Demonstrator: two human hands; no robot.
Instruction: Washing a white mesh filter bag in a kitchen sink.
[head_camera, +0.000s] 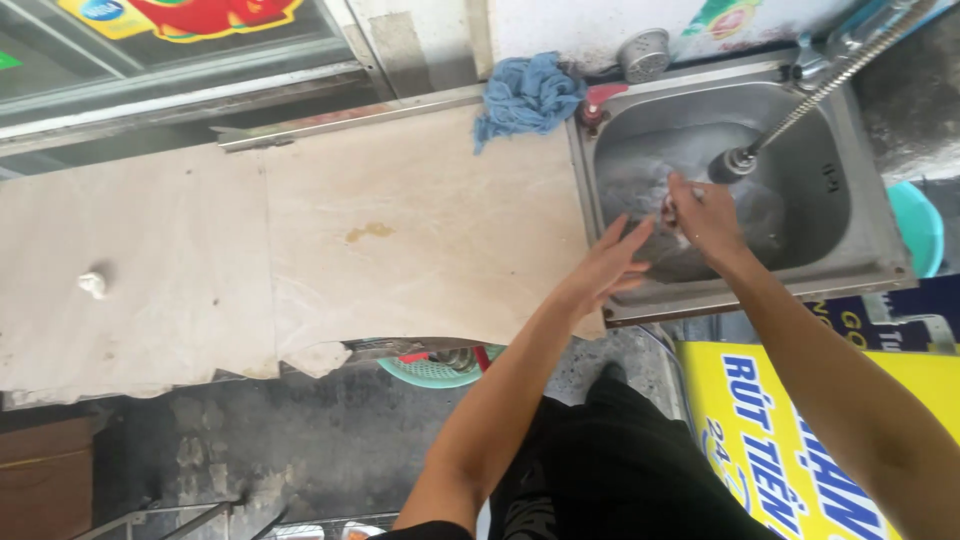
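Observation:
Both hands reach into a steel sink at the right end of a stone counter. My left hand hangs over the sink's left rim with flat, spread fingers and holds nothing. My right hand is inside the basin, just below a flexible metal spray hose head. Its fingers curl around something small that I cannot make out. Water wets the basin floor.
A blue rag lies bunched on the counter beside the sink's far left corner. A small white crumpled scrap sits at the counter's left. A green basket shows under the counter, and a yellow sign stands at lower right.

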